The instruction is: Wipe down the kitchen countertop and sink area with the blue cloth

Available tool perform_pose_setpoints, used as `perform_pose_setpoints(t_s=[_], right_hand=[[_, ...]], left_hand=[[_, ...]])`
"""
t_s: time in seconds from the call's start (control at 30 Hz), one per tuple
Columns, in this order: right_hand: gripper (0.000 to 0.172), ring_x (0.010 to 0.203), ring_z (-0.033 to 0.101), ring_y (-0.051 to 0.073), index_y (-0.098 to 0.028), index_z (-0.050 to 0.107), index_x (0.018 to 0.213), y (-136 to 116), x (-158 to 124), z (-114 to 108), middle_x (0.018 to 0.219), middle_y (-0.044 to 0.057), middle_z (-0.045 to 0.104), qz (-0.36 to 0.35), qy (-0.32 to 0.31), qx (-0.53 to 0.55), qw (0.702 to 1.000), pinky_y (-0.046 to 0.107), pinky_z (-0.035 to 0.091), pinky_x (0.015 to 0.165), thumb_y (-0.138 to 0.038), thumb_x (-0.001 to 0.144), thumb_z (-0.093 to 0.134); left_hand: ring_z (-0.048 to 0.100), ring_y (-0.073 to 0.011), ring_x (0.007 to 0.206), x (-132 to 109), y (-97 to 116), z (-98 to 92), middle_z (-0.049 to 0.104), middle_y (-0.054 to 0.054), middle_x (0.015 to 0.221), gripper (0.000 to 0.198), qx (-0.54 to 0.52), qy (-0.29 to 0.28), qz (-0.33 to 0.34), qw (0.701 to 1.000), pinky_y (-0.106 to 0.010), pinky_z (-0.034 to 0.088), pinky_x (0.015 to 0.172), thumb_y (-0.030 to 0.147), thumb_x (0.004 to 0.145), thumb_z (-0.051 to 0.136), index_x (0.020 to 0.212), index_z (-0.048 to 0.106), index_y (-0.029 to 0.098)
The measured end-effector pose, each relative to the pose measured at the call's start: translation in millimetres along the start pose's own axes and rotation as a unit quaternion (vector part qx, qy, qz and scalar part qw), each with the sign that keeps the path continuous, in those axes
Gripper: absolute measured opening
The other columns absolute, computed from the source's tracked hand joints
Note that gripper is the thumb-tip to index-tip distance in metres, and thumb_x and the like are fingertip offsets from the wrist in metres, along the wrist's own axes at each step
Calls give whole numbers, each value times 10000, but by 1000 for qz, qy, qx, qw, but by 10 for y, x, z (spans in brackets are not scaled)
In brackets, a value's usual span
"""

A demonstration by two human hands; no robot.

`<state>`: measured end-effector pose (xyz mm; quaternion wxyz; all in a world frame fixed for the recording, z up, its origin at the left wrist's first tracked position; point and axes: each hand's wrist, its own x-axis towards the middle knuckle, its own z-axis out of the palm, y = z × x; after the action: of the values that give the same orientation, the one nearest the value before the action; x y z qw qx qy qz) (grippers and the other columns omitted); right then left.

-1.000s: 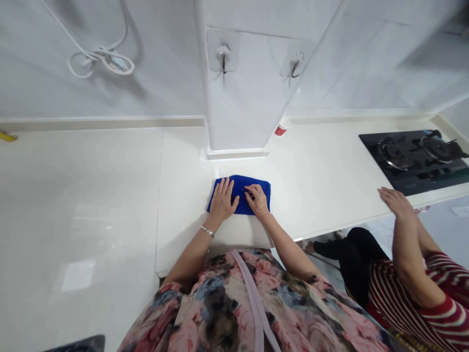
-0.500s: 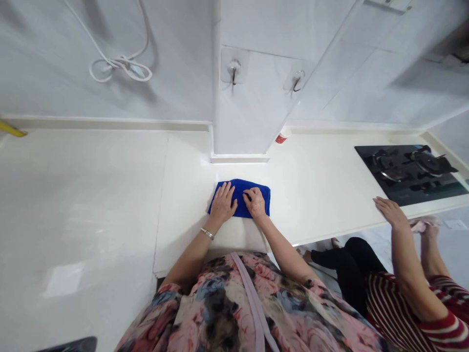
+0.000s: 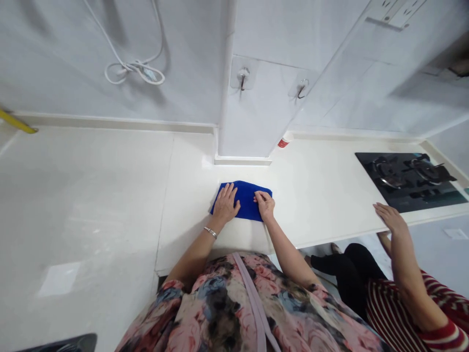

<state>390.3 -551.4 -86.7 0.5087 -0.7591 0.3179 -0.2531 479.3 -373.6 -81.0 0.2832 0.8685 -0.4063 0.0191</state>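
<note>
A folded blue cloth [image 3: 248, 198] lies on the white countertop [image 3: 318, 190], just in front of a white wall pillar. My left hand [image 3: 226, 205] rests flat on the cloth's left half with its fingers stretched out. My right hand [image 3: 265, 205] sits on the cloth's right part with its fingers curled, pinching the fabric near the upper edge. A bracelet shows on my left wrist.
Another person in a red striped top stands at the right, one hand [image 3: 389, 217] on the counter edge. A black gas hob [image 3: 408, 180] is set in the counter at right. A red and white container [image 3: 283, 142] stands behind the pillar. Two wall hooks [image 3: 242, 77] and a coiled white cable [image 3: 135, 69] hang above.
My right hand has shifted slightly right on the cloth and curled tighter. The view has tilted a little. The other person's hand stays on the counter edge.
</note>
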Motion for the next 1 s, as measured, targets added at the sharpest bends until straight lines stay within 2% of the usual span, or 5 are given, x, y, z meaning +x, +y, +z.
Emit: perform_pose_setpoints(t_s=[0.1, 0.33, 0.47, 0.57, 1.0], right_hand=[[600, 680, 725, 204, -182, 754, 910, -11, 23, -82, 799, 74, 754, 22, -7, 27, 999, 369, 632, 700, -754, 860, 580], [621, 637, 701, 185, -183, 789, 902, -183, 26, -55, 837, 82, 775, 14, -39, 40, 998, 344, 623, 628, -776, 807, 634], [532, 664, 702, 194, -205, 817, 936, -288, 99, 159, 858, 71, 790, -14, -65, 22, 998, 336, 612, 613, -699, 852, 639], [441, 780, 729, 219, -226, 817, 890, -327, 149, 321, 891, 68, 804, -41, -71, -8, 997, 368, 630, 748, -632, 881, 644], [240, 1050, 688, 241, -309, 783, 895, -179, 188, 558, 985, 92, 769, -121, -105, -140, 977, 377, 568, 922, -441, 990, 607]], left_hand=[[282, -308, 1626, 2, 19, -8, 378, -179, 1710, 592, -1, 3, -6, 1000, -550, 280, 1340, 296, 1008, 444, 1556, 484, 75], [82, -509, 1630, -42, 53, 17, 202, -236, 1758, 759, 23, 51, -91, 994, -797, 144, 1272, 386, 933, 599, 1609, 420, 90], [146, -461, 1636, -130, 59, 28, 171, -264, 1757, 777, 24, 40, -93, 995, -699, 223, 1302, 402, 975, 540, 1639, 336, 52], [166, -441, 1637, -173, 70, 7, 169, -275, 1755, 773, 35, 23, -96, 994, -651, 234, 1317, 402, 989, 521, 1640, 323, 34], [130, -440, 1645, -188, 106, -11, 212, -216, 1764, 786, 26, 19, -93, 995, -672, 207, 1322, 372, 968, 547, 1665, 307, 101]])
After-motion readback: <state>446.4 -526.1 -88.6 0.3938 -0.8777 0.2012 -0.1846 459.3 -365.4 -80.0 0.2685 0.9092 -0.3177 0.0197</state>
